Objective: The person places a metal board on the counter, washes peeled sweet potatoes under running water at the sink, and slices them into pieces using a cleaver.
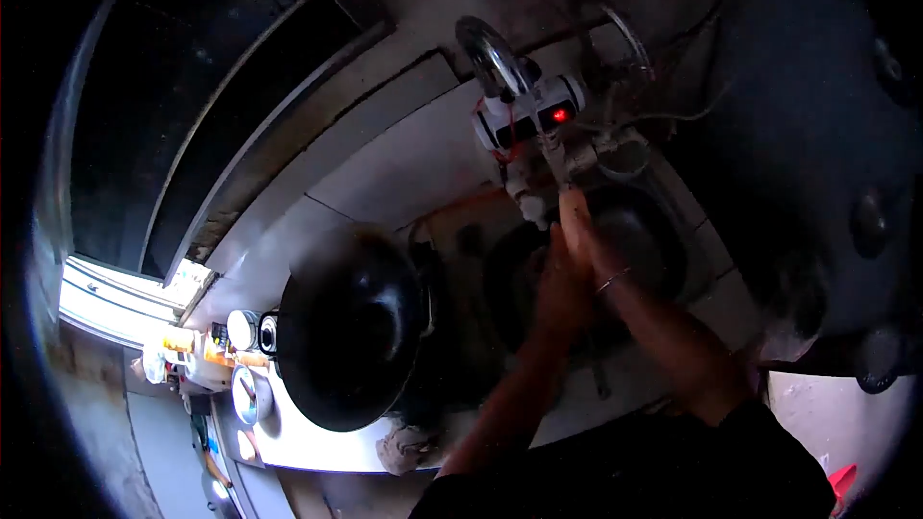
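I have the right hand (580,226) and left hand (558,281) overlapping just below the tap (524,122); in this gloom I can't tell whether the fingers are spread. A careless leftward swing could knock the wok (336,351).

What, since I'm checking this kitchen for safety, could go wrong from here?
The tap unit shows a red light; if that means heating, the left hand and right hand close by might get scalded.

The wok sits beside the left forearm, so a careless elbow might bump it.

The dim lighting might hide such hazards.
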